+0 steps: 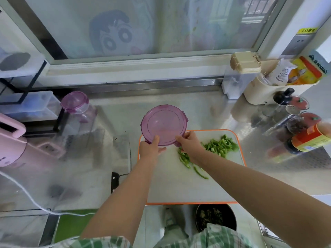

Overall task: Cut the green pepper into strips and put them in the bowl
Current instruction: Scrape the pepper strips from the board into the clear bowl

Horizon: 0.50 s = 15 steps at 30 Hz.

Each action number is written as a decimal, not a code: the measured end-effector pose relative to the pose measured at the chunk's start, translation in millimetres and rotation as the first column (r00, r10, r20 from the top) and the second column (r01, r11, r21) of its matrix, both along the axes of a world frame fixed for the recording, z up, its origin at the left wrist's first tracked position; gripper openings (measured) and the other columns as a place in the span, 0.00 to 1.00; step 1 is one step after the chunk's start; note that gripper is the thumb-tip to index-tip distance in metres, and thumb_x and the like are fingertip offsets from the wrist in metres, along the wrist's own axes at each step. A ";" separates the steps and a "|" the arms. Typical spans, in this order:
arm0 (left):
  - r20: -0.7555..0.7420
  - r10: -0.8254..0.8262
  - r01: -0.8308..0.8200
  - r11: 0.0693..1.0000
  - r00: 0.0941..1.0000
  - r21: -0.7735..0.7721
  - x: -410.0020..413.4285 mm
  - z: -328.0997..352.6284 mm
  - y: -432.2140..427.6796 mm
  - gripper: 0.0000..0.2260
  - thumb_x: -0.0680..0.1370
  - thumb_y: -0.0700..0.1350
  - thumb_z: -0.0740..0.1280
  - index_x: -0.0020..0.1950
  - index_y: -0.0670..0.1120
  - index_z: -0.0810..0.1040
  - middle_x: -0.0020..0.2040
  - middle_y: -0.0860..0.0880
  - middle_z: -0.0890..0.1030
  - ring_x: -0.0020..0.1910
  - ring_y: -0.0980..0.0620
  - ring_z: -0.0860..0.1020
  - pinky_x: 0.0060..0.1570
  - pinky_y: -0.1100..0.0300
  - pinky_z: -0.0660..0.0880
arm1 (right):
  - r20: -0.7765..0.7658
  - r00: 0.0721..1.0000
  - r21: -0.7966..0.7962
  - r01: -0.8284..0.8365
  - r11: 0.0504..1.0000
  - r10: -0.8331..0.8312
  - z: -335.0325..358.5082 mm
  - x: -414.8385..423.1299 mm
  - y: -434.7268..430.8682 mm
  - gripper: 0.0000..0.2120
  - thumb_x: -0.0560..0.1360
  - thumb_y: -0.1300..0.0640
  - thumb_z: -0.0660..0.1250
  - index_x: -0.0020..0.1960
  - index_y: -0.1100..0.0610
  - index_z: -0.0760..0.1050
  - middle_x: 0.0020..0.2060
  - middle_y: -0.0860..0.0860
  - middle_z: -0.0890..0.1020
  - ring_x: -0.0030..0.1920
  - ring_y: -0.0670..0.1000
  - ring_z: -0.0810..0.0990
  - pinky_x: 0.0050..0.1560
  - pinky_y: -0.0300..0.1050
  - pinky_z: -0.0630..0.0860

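At the far-left corner of the cutting board (179,185), the left hand (150,148) grips the near rim of the purple lidded bowl (163,125), thumb on top. The right hand (189,143) pinches the same rim just beside it. The green pepper strips (221,146) lie on the board right of both hands, nearest the right hand, in a band running far-right to near-left. The lid likely has to come off first.
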<state>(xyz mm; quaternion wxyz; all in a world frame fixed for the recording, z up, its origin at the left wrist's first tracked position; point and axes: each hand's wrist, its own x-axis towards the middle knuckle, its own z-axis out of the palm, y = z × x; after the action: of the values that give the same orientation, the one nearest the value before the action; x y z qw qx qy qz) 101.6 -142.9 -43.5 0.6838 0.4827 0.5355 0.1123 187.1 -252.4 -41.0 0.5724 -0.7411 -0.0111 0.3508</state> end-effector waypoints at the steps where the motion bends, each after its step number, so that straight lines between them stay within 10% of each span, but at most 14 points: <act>1: -0.001 -0.014 0.014 0.999 1.000 0.030 -4.6 -0.9 0.7 0.14 0.80 0.43 0.66 0.62 0.38 0.72 0.53 0.36 0.79 0.26 0.51 0.81 0.35 0.59 0.79 | 0.005 1.000 -0.015 -0.018 1.000 0.018 -3.3 -5.1 -3.5 0.10 0.78 0.57 0.66 0.50 0.60 0.66 0.35 0.52 0.80 0.31 0.44 0.75 0.33 0.38 0.68; 8: -0.018 -0.249 0.250 0.965 0.968 0.083 -46.7 0.8 13.2 0.12 0.81 0.41 0.64 0.62 0.37 0.74 0.57 0.38 0.79 0.46 0.41 0.82 0.34 0.58 0.82 | 0.103 0.995 -0.084 0.015 0.996 -0.007 0.2 12.7 -18.9 0.30 0.74 0.46 0.70 0.67 0.62 0.64 0.54 0.56 0.75 0.49 0.56 0.78 0.50 0.55 0.78; 15: -0.302 -0.244 0.305 0.936 0.921 0.175 -70.2 -20.6 24.0 0.26 0.73 0.65 0.58 0.46 0.42 0.78 0.46 0.40 0.83 0.43 0.38 0.83 0.43 0.44 0.81 | 0.106 0.965 -0.321 -0.196 0.927 0.241 -21.8 1.0 -29.7 0.18 0.70 0.49 0.74 0.48 0.61 0.73 0.37 0.56 0.79 0.36 0.55 0.79 0.35 0.46 0.76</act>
<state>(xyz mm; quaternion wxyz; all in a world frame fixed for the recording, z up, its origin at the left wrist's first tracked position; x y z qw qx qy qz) 31.4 -119.0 -64.1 0.5542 0.6363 0.5365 0.0045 188.2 -282.2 -62.7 0.4049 -0.8385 -0.0800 0.3558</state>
